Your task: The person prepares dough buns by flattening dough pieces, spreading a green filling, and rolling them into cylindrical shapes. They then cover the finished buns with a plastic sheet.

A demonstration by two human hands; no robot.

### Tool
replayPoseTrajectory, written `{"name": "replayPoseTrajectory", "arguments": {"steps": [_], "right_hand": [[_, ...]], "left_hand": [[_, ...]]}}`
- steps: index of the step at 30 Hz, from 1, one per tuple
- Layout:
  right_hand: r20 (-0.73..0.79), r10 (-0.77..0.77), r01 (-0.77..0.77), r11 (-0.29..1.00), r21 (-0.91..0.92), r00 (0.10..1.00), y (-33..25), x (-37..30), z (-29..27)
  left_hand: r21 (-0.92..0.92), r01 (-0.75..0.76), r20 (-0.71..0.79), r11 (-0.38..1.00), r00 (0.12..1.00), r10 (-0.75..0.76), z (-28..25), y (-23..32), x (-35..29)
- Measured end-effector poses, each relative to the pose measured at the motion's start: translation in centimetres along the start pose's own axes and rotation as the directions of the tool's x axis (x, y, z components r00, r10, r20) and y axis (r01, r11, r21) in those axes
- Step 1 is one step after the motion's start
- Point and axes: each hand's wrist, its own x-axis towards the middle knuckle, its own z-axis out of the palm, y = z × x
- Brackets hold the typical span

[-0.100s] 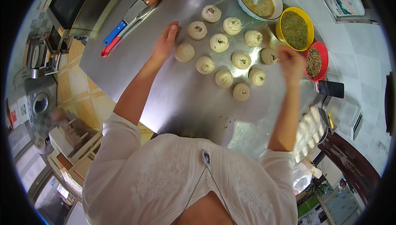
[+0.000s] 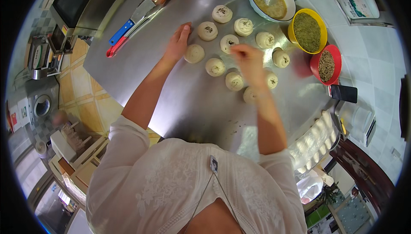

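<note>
Several round rolled dough pieces [image 2: 207, 31] stand on the steel table, most with dark flecks on top. My left hand [image 2: 177, 45] rests open at their left side, holding nothing, beside a plain-topped dough piece [image 2: 194, 53]. Over the middle of the group, my right hand [image 2: 250, 64] has its fingers pinched together, slightly blurred. What it holds, if anything, is too small to make out. The hand and forearm partly cover some dough pieces below, and the fingertips are close to a flecked one [image 2: 228, 43].
Along the right stand a yellow bowl of green flakes [image 2: 307, 32], a red bowl of seeds [image 2: 326, 66] and a white bowl of yellowish mixture [image 2: 274, 5]. A blue-handled scraper [image 2: 131, 23] and red-handled tongs [image 2: 122, 43] lie left. A tray of pale dough shapes [image 2: 316, 142] sits right.
My right hand has swept left from beside the yellow and red bowls to above the dough pieces. My left hand has stayed almost in place.
</note>
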Motion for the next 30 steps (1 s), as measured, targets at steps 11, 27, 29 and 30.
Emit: {"name": "replayPoseTrajectory", "arguments": {"steps": [11, 27, 29, 30], "right_hand": [[0.124, 0.032, -0.010, 0.986, -0.168, 0.992, -2.0, 1.2, 7.5], [-0.059, -0.029, 0.016, 0.974, -0.224, 0.998, -2.4, -5.3, -0.9], [-0.194, 0.225, -0.254, 0.956, -0.144, 0.955, -3.0, -5.0, -6.6], [-0.308, 0.132, -0.123, 0.991, 0.051, 0.942, 0.9, -5.0, -10.7]], "left_hand": [[0.483, -0.224, 0.019, 0.847, 0.969, 0.245, 2.2, -0.2, 0.4], [0.807, -0.370, 0.163, 0.460, 0.888, 0.430, 7.9, 3.3, -2.0], [0.774, -0.466, 0.304, 0.428, 0.867, 0.394, 9.5, 3.9, -3.3], [0.750, -0.495, 0.344, 0.439, 0.859, 0.379, 10.2, 4.0, -3.7]]}}
